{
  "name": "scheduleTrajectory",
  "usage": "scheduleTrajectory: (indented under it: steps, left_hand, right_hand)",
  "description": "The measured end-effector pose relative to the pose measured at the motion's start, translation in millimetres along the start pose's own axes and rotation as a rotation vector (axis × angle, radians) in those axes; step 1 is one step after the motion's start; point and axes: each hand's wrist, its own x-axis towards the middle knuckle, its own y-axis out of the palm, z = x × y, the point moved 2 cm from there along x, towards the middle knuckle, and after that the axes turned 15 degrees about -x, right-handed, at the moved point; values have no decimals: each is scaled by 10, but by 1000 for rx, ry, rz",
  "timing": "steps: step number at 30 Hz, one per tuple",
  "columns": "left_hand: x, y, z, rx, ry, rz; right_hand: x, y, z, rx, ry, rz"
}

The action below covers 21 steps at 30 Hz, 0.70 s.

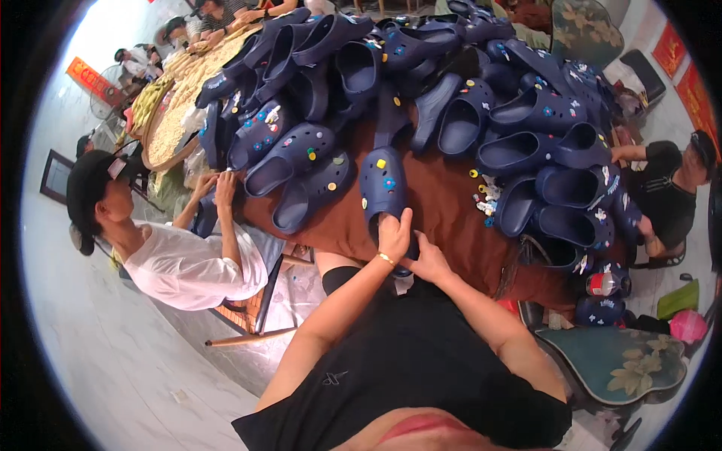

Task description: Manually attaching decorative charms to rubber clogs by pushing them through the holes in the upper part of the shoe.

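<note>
We have both hands on one dark blue shoe (382, 184). Our left hand (393, 237) is curled, with its fingers down in the shoe's opening, so we cannot see their tips. Our right hand (429, 259) is partly closed around the heel end. A gold bracelet (386, 258) is on our left wrist. The shoe is right in front of us at the near edge of the table (451, 218), toe pointing away, with a yellow charm and a blue flower on top. Two more blue shoes (316, 192) lie near it on the left. Little charms (489, 199) sit on the right. Behind is a big pile of shoes (444, 105). A person in white (199, 263) sits at our left, and a person in black (669, 192) is at our right.
</note>
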Motion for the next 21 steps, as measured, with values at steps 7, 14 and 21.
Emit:
scheduleTrajectory:
  steps: [7,14,21]
  left_hand:
    - [-214,-93,-254,153,-111,308]
    - [-330,-633,-850,99,308,301]
    - [-592,-1089,-363,196,40,114]
  right_hand:
    - [-2,104,-144,94,20,-18]
    - [1001,-659,421,178,-361,-417]
    - [2581,-1780,1891,794,-227,-72]
